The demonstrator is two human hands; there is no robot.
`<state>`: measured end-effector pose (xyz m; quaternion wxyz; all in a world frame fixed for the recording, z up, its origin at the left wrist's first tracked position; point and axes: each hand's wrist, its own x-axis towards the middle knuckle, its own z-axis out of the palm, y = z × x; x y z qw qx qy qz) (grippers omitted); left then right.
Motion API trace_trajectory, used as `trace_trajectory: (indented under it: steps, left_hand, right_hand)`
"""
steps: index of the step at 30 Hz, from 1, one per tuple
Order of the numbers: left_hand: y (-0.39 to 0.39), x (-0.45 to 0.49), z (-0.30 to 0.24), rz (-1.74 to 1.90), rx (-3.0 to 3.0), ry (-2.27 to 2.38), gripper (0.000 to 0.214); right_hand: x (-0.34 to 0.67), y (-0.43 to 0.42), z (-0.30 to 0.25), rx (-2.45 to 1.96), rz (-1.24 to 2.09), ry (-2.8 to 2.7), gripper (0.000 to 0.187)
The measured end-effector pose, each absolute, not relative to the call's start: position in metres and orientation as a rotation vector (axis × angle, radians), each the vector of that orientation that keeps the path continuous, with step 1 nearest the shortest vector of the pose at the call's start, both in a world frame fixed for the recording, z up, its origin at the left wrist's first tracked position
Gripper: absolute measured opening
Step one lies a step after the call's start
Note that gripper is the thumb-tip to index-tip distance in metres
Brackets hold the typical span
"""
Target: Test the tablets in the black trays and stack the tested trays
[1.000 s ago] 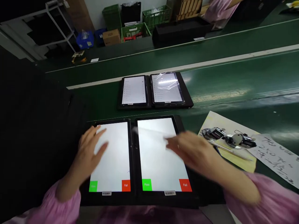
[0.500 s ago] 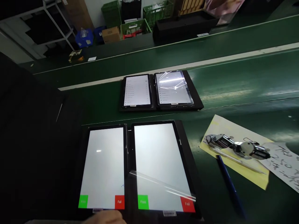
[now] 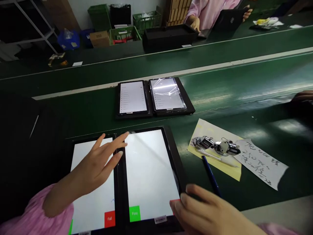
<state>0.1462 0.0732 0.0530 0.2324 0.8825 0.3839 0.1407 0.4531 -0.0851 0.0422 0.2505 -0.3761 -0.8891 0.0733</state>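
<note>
Two tablets with white screens lie side by side in a black tray in front of me. My left hand (image 3: 97, 164) is open, fingers stretched flat over the left tablet (image 3: 91, 199), fingertips reaching the gap beside the right tablet (image 3: 149, 173). My right hand (image 3: 207, 212) rests at the right tablet's lower right corner, fingers curled against the edge over the red button; nothing shows in it. Each screen shows a green Pass and a red Fail button at the bottom.
A second tray with two lit tablets (image 3: 151, 96) lies farther out on the green belt. To the right lie a yellow paper (image 3: 215, 163) with metal counters (image 3: 216, 145), a blue pen (image 3: 211, 176) and a handwritten note (image 3: 261, 161). Another person in pink (image 3: 207, 11) works across the line.
Both hands had dropped out of view half a second ago. Now the left lies over the left tablet and the right is at the right tablet's corner. The view has shifted right.
</note>
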Motion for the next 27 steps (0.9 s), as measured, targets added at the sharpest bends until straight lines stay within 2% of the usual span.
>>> trace_trajectory:
  steps: [2, 5, 8, 11, 19, 27]
  left_hand:
    - [0.081, 0.150, 0.045, 0.297, 2.395, 1.056, 0.047]
    - [0.097, 0.137, 0.044, 0.422, 2.323, 1.201, 0.050]
    - [0.111, 0.110, 0.047, 0.546, 2.254, 1.534, 0.053]
    - [0.118, 0.092, 0.042, 0.439, 2.279, 1.650, 0.056]
    - [0.122, 0.116, 0.031, 0.426, 2.265, 1.547, 0.041]
    - [0.107, 0.121, 0.044, 0.664, 2.321, 1.577, 0.031]
  right_hand:
    - [0.455, -0.053, 0.044, -0.946, 0.269, -2.434, 0.034]
    - [0.461, 0.009, 0.039, -0.869, 0.473, -2.302, 0.024]
    - [0.468, 0.066, 0.030, -1.078, 0.629, -1.845, 0.008]
    - [0.475, 0.100, 0.029, -1.227, 0.631, -1.504, 0.008]
    - [0.482, 0.084, 0.049, -1.234, 0.694, -1.287, 0.013]
    - [0.482, 0.068, 0.051, -1.214, 0.744, -1.282, 0.011]
